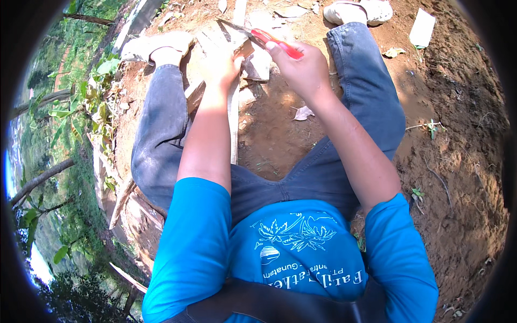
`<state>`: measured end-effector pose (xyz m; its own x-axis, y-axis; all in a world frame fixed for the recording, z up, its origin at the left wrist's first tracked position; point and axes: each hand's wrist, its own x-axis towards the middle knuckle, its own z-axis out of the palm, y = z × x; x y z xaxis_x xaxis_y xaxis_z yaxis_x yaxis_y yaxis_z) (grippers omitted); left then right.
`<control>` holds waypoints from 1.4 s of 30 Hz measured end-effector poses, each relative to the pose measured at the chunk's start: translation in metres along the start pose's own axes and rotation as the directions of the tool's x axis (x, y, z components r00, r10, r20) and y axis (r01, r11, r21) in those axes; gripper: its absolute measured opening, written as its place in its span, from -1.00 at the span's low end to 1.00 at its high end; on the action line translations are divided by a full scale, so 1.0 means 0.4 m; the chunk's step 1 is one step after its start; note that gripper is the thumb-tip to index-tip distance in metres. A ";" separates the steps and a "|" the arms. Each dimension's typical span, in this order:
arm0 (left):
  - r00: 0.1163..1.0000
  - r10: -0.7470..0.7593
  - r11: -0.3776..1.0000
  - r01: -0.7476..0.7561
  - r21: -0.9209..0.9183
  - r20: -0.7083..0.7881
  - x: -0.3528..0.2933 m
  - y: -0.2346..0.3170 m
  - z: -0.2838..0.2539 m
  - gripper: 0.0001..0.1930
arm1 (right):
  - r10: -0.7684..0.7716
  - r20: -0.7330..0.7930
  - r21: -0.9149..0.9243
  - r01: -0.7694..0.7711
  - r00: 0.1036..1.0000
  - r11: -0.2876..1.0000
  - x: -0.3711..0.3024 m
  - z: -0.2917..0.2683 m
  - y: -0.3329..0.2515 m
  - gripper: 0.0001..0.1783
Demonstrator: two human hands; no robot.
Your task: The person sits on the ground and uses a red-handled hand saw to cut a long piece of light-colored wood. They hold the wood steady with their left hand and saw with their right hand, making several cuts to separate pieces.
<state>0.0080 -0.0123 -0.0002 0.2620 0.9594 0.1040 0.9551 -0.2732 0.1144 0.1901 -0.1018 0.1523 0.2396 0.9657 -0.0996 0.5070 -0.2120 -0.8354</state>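
Note:
My right hand (304,70) is closed round the red handle of a knife (277,43), its thumb lying along the handle. The narrow blade points left and slightly away from me, over a pale flat piece (235,35) beside my left fingers. My left hand (218,63) is closed around or against something at the far end of a long narrow strip of wood (233,124). What lies in its fingers is hidden and washed out by sunlight. A short pale block (256,65) lies between my two hands.
My outstretched legs in grey trousers (371,81) frame bare brown soil. A white rectangular piece (423,28) and dry leaves (303,113) lie on the ground. Plants and branches (43,180) drop away along the left. Loose earth (468,124) rises on the right.

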 end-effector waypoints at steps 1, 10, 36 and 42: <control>0.998 0.019 0.998 -0.022 -0.056 -0.051 -0.003 -0.013 0.015 -0.62 | -0.055 -0.001 0.001 0.055 0.998 0.998 0.021 -0.009 -0.039 -0.49; 1.000 -0.013 0.998 0.013 -0.066 -0.006 0.005 -0.021 0.020 -0.56 | -0.295 -0.210 0.312 0.350 0.932 0.884 0.063 -0.147 -0.187 -0.72; 1.000 -0.015 0.999 0.014 -0.042 -0.006 0.015 -0.023 -0.002 -0.29 | -0.011 0.095 -0.008 0.011 0.995 1.000 -0.333 -0.236 -0.009 -0.61; 0.939 0.007 0.995 0.028 0.098 -0.343 0.003 0.012 0.026 -0.42 | -0.139 -0.052 -0.006 0.139 0.989 0.990 -0.139 -0.027 0.071 -0.51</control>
<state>0.0145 -0.0118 -0.0099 0.2059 0.8755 0.4372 0.9710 -0.2381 0.0196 0.2003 -0.1631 0.1399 0.2092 0.9768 0.0459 0.5401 -0.0763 -0.8381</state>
